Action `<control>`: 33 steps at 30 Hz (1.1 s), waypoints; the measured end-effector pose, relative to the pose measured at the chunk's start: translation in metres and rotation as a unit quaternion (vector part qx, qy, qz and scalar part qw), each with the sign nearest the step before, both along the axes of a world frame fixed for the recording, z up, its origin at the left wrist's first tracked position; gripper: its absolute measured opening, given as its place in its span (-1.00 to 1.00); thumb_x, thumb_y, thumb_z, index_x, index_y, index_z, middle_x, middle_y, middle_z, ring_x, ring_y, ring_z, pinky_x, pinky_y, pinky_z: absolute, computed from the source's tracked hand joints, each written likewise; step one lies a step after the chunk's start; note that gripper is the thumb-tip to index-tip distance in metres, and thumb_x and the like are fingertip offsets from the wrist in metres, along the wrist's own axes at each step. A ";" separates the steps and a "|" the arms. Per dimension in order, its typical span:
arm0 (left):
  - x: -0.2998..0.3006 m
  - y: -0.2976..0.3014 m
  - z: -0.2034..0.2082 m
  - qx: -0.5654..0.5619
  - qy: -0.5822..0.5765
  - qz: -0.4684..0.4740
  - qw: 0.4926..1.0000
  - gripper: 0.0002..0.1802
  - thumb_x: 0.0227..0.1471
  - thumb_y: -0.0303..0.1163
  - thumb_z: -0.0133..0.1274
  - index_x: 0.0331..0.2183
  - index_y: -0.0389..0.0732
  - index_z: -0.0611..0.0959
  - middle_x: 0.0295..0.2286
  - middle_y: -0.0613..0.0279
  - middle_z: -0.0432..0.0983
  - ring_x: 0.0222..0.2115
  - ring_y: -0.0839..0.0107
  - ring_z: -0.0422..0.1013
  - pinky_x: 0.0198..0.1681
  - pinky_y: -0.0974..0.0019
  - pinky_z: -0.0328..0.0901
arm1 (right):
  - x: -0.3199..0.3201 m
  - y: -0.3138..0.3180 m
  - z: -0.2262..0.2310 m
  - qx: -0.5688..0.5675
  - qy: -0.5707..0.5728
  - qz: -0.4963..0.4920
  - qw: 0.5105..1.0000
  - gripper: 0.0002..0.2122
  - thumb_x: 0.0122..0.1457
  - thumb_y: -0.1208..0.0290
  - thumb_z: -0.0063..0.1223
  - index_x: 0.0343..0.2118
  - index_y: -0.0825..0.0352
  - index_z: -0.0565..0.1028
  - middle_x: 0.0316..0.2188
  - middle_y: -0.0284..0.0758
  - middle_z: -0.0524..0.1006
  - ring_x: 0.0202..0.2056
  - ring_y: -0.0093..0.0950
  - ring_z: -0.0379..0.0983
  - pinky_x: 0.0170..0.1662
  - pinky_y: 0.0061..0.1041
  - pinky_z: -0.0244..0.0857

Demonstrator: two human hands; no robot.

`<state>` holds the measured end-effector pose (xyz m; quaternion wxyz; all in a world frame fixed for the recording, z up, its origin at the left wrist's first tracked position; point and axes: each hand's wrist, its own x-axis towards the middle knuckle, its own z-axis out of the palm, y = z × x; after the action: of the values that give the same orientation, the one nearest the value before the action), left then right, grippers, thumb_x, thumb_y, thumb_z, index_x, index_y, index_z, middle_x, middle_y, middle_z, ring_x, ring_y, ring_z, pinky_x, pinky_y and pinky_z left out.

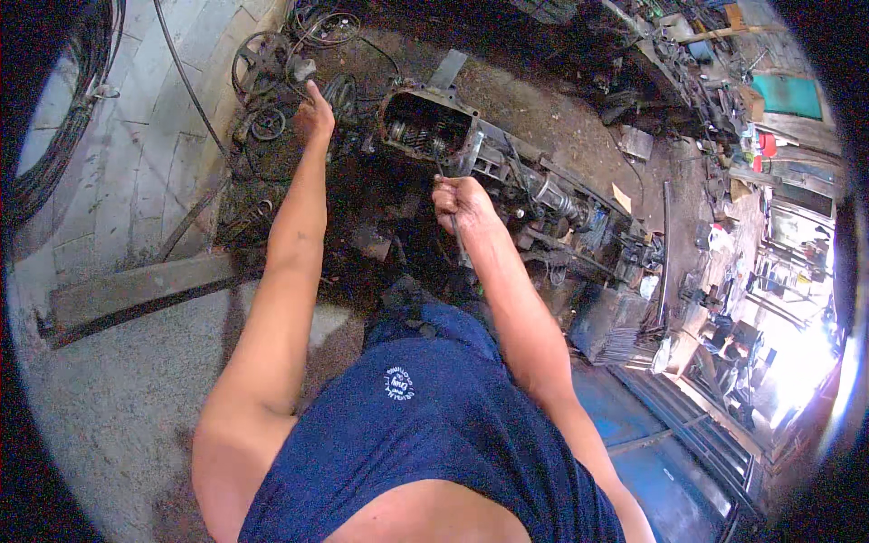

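Beside the open gearbox, right fingers clench a tool; left fingers spread, empty.

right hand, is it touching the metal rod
Touching: the head view shows the right hand with fingers wrapped around the rod, which sticks out below the fist beside the open gearbox.

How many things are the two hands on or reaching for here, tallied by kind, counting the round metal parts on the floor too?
Open gearbox housings: 1, gearbox housing with gears showing inside.
Long metal hand tools: 1, metal tool gripped in the right hand.
Round wheel-like metal parts: 3, the large wheel, small ring and dark disc, close to the left hand.
Total: 5.
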<state>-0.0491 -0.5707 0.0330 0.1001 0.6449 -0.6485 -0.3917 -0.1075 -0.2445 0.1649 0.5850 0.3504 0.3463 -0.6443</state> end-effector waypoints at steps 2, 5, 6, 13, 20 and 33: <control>0.005 -0.005 -0.006 -0.005 -0.014 0.009 1.000 -0.04 0.06 0.39 -0.52 -0.46 -0.26 0.70 -0.33 -0.19 0.55 -0.18 -0.15 0.43 -0.07 -0.12 0.26 | 0.006 -0.008 -0.004 -0.022 -0.028 -0.038 0.999 -0.89 0.18 0.53 -0.36 -0.28 0.34 0.26 -0.72 -0.51 0.05 -0.75 -0.63 -0.07 -0.73 -0.59 -0.22; -0.012 0.011 0.008 0.018 -0.006 0.019 1.000 -0.02 0.05 0.40 -0.50 -0.38 -0.32 0.69 -0.27 -0.26 0.52 -0.16 -0.16 0.42 -0.05 -0.13 0.25 | 0.013 -0.012 -0.006 -0.003 -0.015 -0.118 0.993 -0.91 0.13 0.57 -0.37 -0.33 0.38 0.23 -0.72 -0.48 0.04 -0.76 -0.61 -0.09 -0.74 -0.61 -0.24; -0.014 0.012 0.008 -0.013 -0.023 0.037 0.999 -0.02 0.05 0.40 -0.49 -0.36 -0.35 0.67 -0.25 -0.29 0.51 -0.15 -0.15 0.42 -0.04 -0.12 0.25 | 0.015 -0.017 -0.004 -0.003 -0.017 -0.117 0.993 -0.91 0.13 0.57 -0.37 -0.33 0.38 0.23 -0.72 -0.48 0.04 -0.76 -0.61 -0.09 -0.74 -0.61 -0.24; -0.036 -0.011 -0.040 -0.025 -0.033 0.029 0.999 0.01 0.06 0.38 -0.46 -0.29 -0.47 0.62 -0.22 -0.28 0.50 -0.14 -0.13 0.41 -0.07 -0.10 0.27 | 0.015 -0.057 -0.007 0.047 0.018 -0.226 0.973 -0.91 0.07 0.54 -0.36 -0.39 0.38 0.23 -0.70 -0.42 0.08 -0.77 -0.57 -0.06 -0.75 -0.57 -0.16; -0.016 -0.015 -0.081 -0.002 0.117 0.023 0.993 -0.02 0.07 0.39 -0.48 -0.46 -0.40 0.64 -0.37 -0.20 0.55 -0.25 -0.08 0.45 -0.14 -0.11 0.24 | 0.027 -0.066 -0.017 0.045 0.037 -0.278 0.959 -0.91 0.12 0.52 -0.37 -0.41 0.37 0.24 -0.69 -0.42 0.09 -0.77 -0.57 -0.05 -0.76 -0.59 -0.17; -0.047 -0.003 0.037 -0.009 -0.081 0.013 0.997 0.02 0.12 0.31 -0.62 -0.28 -0.48 0.62 -0.18 -0.29 0.48 -0.10 -0.18 0.38 -0.01 -0.12 0.24 | 0.025 -0.081 0.000 0.040 -0.009 -0.293 0.955 -0.94 0.10 0.53 -0.40 -0.46 0.30 0.19 -0.73 -0.47 0.04 -0.79 -0.60 -0.07 -0.78 -0.58 -0.21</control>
<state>-0.0957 -0.5737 0.0696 0.0587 0.6822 -0.6494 -0.3309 -0.0824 -0.3260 0.1651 0.3591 0.4652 0.2484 -0.7700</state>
